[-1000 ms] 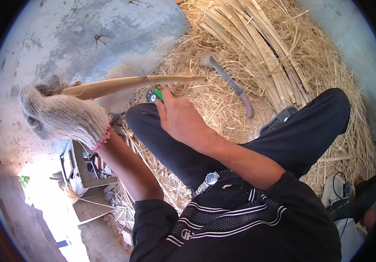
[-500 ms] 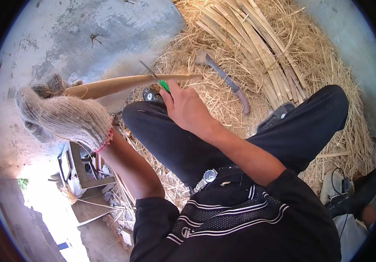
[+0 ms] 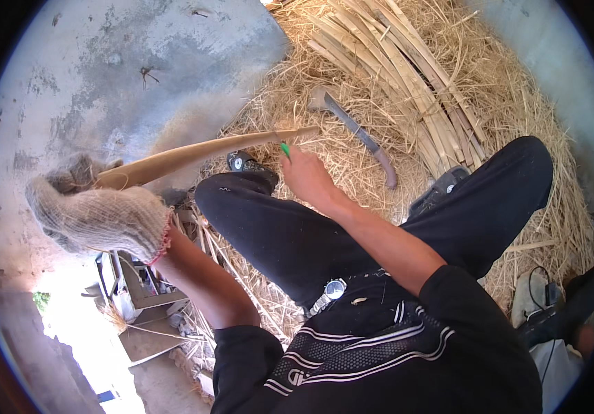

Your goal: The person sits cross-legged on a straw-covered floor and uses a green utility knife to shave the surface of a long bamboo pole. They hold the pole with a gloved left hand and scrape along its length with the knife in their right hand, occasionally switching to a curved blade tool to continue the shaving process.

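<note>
My left hand (image 3: pixel 100 210), in a grey knitted glove with a red cuff edge, grips the near end of a long pale bamboo strip (image 3: pixel 197 153). The strip reaches to the right across the space above my left knee, narrowing toward its far tip. Bare and closed, my right hand (image 3: pixel 308 179) holds a green-handled knife (image 3: pixel 285 148) beside the strip, close to the tip. Only the green handle shows clearly; the blade is hard to make out against the strip and the shavings.
A machete (image 3: pixel 360 131) with a brown handle lies on the heaped shavings (image 3: pixel 524 145). Beyond it rests a bundle of split strips (image 3: pixel 407 69). A watch (image 3: pixel 333 290) sits at my waist. At left stands an open box (image 3: pixel 141 286); another person's dark sleeve or leg (image 3: pixel 576 303) shows at right.
My right hand and the knife have moved rightward along the strip and slightly nearer to me. The strip's middle has dropped a little; the left hand keeps its grip.
</note>
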`<action>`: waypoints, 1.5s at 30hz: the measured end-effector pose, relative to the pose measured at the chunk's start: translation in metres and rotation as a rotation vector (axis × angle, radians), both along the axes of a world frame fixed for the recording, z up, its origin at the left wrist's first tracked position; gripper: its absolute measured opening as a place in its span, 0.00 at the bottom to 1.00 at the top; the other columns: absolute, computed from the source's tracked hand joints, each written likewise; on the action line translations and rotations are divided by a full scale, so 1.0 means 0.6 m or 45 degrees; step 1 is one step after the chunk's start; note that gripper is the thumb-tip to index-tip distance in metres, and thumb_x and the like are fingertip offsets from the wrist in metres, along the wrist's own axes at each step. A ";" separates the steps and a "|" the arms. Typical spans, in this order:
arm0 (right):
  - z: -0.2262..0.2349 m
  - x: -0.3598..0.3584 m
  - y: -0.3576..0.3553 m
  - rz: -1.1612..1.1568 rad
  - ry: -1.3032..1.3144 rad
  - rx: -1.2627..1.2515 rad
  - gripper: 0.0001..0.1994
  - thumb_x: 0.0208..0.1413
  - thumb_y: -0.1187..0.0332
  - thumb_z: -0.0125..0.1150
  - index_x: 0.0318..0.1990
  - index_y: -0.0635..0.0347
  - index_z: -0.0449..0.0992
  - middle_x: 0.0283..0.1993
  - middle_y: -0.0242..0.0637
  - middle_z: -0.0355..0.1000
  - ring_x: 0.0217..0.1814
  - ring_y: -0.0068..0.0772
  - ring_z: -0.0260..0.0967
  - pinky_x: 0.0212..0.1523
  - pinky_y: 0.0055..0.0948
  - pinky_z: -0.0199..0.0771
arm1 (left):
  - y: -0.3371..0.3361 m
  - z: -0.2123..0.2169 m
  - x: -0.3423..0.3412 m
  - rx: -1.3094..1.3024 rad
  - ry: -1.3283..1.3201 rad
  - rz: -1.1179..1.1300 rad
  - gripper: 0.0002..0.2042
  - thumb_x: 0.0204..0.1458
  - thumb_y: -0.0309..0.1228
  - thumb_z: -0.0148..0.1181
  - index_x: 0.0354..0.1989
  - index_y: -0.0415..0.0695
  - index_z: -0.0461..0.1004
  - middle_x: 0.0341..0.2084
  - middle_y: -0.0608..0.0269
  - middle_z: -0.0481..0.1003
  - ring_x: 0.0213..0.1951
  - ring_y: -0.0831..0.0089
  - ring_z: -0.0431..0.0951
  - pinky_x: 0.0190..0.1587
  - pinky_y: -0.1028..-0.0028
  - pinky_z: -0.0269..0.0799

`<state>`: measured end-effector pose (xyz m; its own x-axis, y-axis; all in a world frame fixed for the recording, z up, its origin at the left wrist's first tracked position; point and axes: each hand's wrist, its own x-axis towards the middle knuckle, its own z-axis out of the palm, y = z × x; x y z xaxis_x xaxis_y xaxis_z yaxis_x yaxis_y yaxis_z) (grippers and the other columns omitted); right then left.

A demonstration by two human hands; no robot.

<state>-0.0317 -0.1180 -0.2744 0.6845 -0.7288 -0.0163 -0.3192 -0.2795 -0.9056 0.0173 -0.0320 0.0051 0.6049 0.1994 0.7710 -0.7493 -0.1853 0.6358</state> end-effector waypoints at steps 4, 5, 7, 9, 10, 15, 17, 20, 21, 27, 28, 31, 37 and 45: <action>0.048 0.012 0.010 0.077 0.066 0.016 0.13 0.62 0.67 0.48 0.50 0.65 0.67 0.34 0.63 0.74 0.42 0.63 0.76 0.39 0.50 0.79 | 0.017 -0.001 0.013 -0.077 -0.147 0.091 0.13 0.57 0.34 0.46 0.27 0.35 0.67 0.29 0.55 0.70 0.23 0.69 0.75 0.22 0.71 0.76; 0.001 0.019 0.009 0.040 0.127 0.062 0.12 0.62 0.68 0.49 0.49 0.65 0.67 0.35 0.63 0.74 0.43 0.62 0.75 0.39 0.50 0.79 | 0.010 -0.004 0.008 -0.049 -0.171 0.107 0.13 0.56 0.34 0.46 0.26 0.36 0.68 0.28 0.56 0.70 0.21 0.70 0.74 0.21 0.71 0.75; -0.118 -0.016 -0.017 -0.064 0.312 -0.033 0.12 0.61 0.69 0.49 0.49 0.64 0.67 0.35 0.63 0.73 0.40 0.62 0.76 0.38 0.50 0.79 | 0.000 -0.007 0.005 -0.177 -0.160 -0.144 0.13 0.56 0.34 0.46 0.23 0.40 0.66 0.24 0.58 0.69 0.21 0.72 0.73 0.20 0.73 0.72; -0.126 -0.003 -0.048 -0.056 0.299 -0.162 0.11 0.61 0.70 0.49 0.49 0.64 0.67 0.36 0.63 0.73 0.38 0.61 0.75 0.37 0.50 0.79 | -0.004 -0.004 -0.004 -0.271 -0.137 -0.262 0.13 0.56 0.34 0.46 0.20 0.47 0.61 0.17 0.61 0.67 0.20 0.76 0.70 0.20 0.76 0.66; -0.082 0.001 -0.036 0.039 0.225 -0.218 0.11 0.61 0.69 0.49 0.49 0.63 0.67 0.36 0.63 0.72 0.37 0.61 0.75 0.37 0.50 0.79 | 0.022 0.000 0.012 -0.221 -0.057 -0.198 0.13 0.58 0.34 0.44 0.24 0.40 0.65 0.24 0.56 0.70 0.23 0.71 0.75 0.22 0.74 0.73; -0.074 0.024 -0.033 0.085 0.097 -0.081 0.15 0.65 0.62 0.46 0.51 0.62 0.66 0.38 0.62 0.72 0.38 0.62 0.74 0.39 0.54 0.77 | 0.028 -0.008 0.099 0.262 -0.706 0.240 0.16 0.60 0.33 0.44 0.45 0.30 0.69 0.32 0.53 0.72 0.20 0.73 0.78 0.24 0.80 0.83; -0.122 0.013 -0.062 0.067 0.275 -0.114 0.17 0.66 0.58 0.44 0.52 0.62 0.65 0.38 0.62 0.72 0.40 0.63 0.74 0.43 0.56 0.75 | 0.000 -0.010 0.058 0.210 -0.393 0.187 0.18 0.61 0.32 0.42 0.49 0.27 0.66 0.39 0.46 0.71 0.28 0.64 0.80 0.31 0.75 0.85; -0.101 0.012 -0.063 0.063 0.286 0.021 0.17 0.67 0.56 0.42 0.51 0.61 0.65 0.34 0.60 0.73 0.40 0.63 0.75 0.45 0.57 0.73 | 0.010 -0.014 0.082 0.277 -0.436 0.253 0.17 0.58 0.26 0.44 0.52 0.26 0.64 0.43 0.43 0.71 0.27 0.63 0.81 0.30 0.75 0.86; -0.070 0.012 -0.053 0.083 0.229 0.086 0.17 0.67 0.57 0.42 0.51 0.61 0.65 0.33 0.60 0.74 0.39 0.63 0.75 0.43 0.57 0.74 | 0.024 -0.015 0.095 0.339 -0.532 0.298 0.17 0.57 0.23 0.46 0.53 0.27 0.63 0.42 0.44 0.71 0.24 0.64 0.81 0.27 0.76 0.86; 0.006 0.016 0.008 0.076 -0.147 0.062 0.13 0.68 0.61 0.41 0.50 0.60 0.64 0.17 0.52 0.69 0.20 0.56 0.71 0.24 0.54 0.71 | 0.017 -0.017 0.059 0.228 -0.288 0.296 0.16 0.57 0.22 0.45 0.52 0.26 0.64 0.43 0.45 0.71 0.28 0.65 0.82 0.30 0.75 0.86; -0.025 0.014 -0.001 -0.007 -0.079 -0.039 0.13 0.68 0.61 0.41 0.51 0.60 0.64 0.16 0.51 0.68 0.20 0.56 0.71 0.24 0.55 0.71 | 0.010 -0.015 0.050 0.164 -0.237 0.201 0.16 0.58 0.24 0.44 0.52 0.25 0.63 0.42 0.44 0.70 0.28 0.63 0.81 0.30 0.74 0.86; -0.096 0.036 -0.019 0.013 0.131 -0.023 0.13 0.67 0.61 0.43 0.51 0.60 0.64 0.18 0.56 0.69 0.22 0.60 0.72 0.24 0.54 0.72 | 0.002 -0.007 0.052 0.097 -0.307 0.108 0.18 0.60 0.31 0.42 0.50 0.25 0.64 0.39 0.43 0.70 0.28 0.62 0.80 0.30 0.72 0.86; -0.154 0.023 -0.048 -0.106 0.246 -0.170 0.15 0.65 0.60 0.43 0.52 0.60 0.64 0.31 0.61 0.74 0.34 0.65 0.75 0.37 0.54 0.77 | 0.001 0.000 0.024 0.030 -0.092 0.161 0.19 0.59 0.37 0.42 0.40 0.29 0.69 0.35 0.49 0.72 0.27 0.65 0.80 0.28 0.72 0.85; -0.127 0.031 -0.070 -0.014 0.341 -0.192 0.15 0.65 0.59 0.44 0.51 0.60 0.64 0.33 0.61 0.74 0.37 0.65 0.74 0.37 0.56 0.75 | -0.011 0.004 0.022 -0.138 -0.113 0.046 0.15 0.56 0.36 0.44 0.31 0.33 0.67 0.31 0.54 0.69 0.24 0.67 0.76 0.23 0.72 0.79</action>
<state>-0.0133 -0.1597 -0.3508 0.6628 -0.7439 -0.0860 -0.5444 -0.3999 -0.7374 0.0303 -0.0388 0.0074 0.5259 0.3048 0.7940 -0.7977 -0.1471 0.5849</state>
